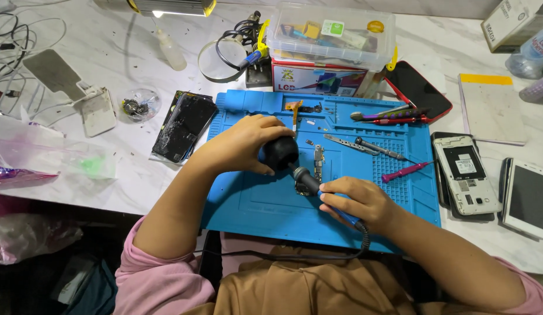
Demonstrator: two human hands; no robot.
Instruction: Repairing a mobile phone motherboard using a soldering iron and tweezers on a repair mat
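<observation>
Blue mat (271,204), both hands curled inward.

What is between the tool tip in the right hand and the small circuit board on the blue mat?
Nothing visible: the right hand holds the blue-handled tool with its tip right at the small circuit board. The left hand grips a black bulb just above it.

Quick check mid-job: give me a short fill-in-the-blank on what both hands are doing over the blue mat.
1. The left hand squeezes a round black rubber ____.
2. The right hand holds a blue-handled soldering iron like a ____.
3. The small circuit board lies on a silicone work mat coloured ____.
4. The pink-handled screwdriver lies to the ____ of the board.

Missing words: air blower; pen; blue; right
</observation>
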